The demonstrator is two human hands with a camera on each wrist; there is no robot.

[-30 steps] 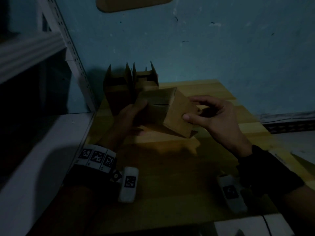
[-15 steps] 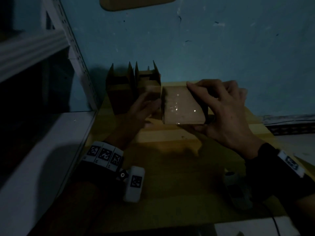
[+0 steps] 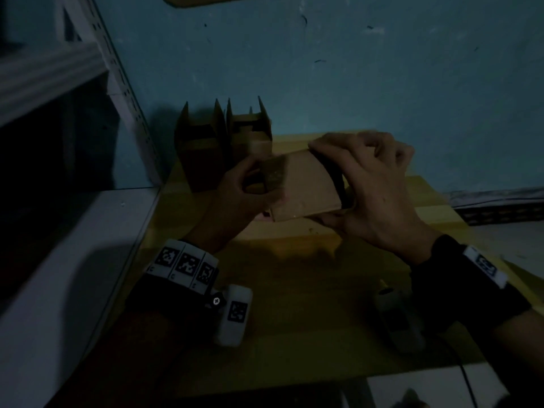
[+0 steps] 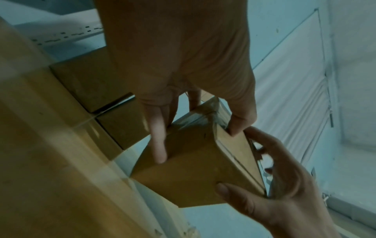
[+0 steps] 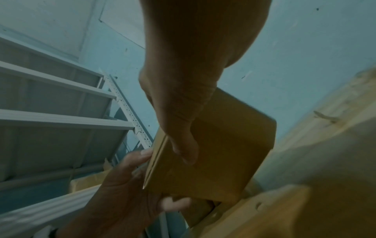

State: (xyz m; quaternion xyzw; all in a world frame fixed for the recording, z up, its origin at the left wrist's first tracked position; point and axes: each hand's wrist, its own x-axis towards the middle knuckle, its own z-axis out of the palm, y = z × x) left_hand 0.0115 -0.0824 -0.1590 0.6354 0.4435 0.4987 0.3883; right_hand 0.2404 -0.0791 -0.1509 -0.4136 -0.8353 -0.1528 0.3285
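Over table, left hand and right hand grip one cardboard box; two open boxes behind.

storeroom: metal shelving, cardboard boxes

Dim room: blue wall, white metal shelving left, wooden table.

The box between left hand and right hand, above table; open boxes behind; shelf leftward.
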